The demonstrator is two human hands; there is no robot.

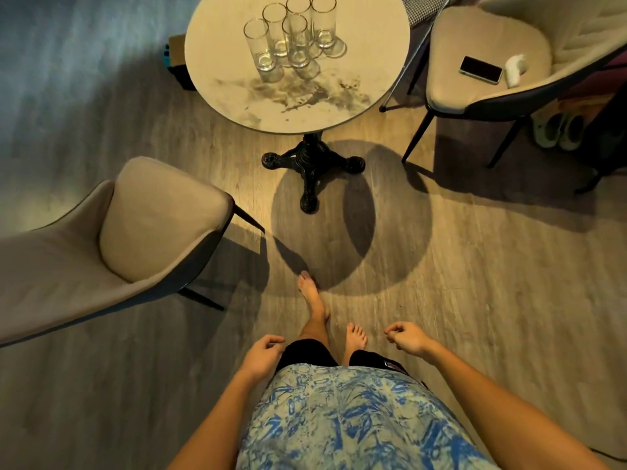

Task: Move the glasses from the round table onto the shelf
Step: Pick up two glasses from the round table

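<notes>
Several tall clear glasses [295, 35] stand upright in a tight cluster on the far half of the round marble-topped table [356, 96], which rests on a black cast-iron pedestal [310, 164]. My left hand [259, 356] hangs low beside my hip, fingers loosely curled and holding nothing. My right hand [405, 339] is also low, loosely curled and holding nothing. Both hands are well short of the table, about a step back from it. No shelf is in view.
A beige upholstered chair [135, 228] stands at the left, close to my path. A second beige chair [492, 52] at the upper right carries a phone [481, 70] and a small white object [515, 67]. Slippers [559, 130] lie under it. A box [176, 56] sits behind the table.
</notes>
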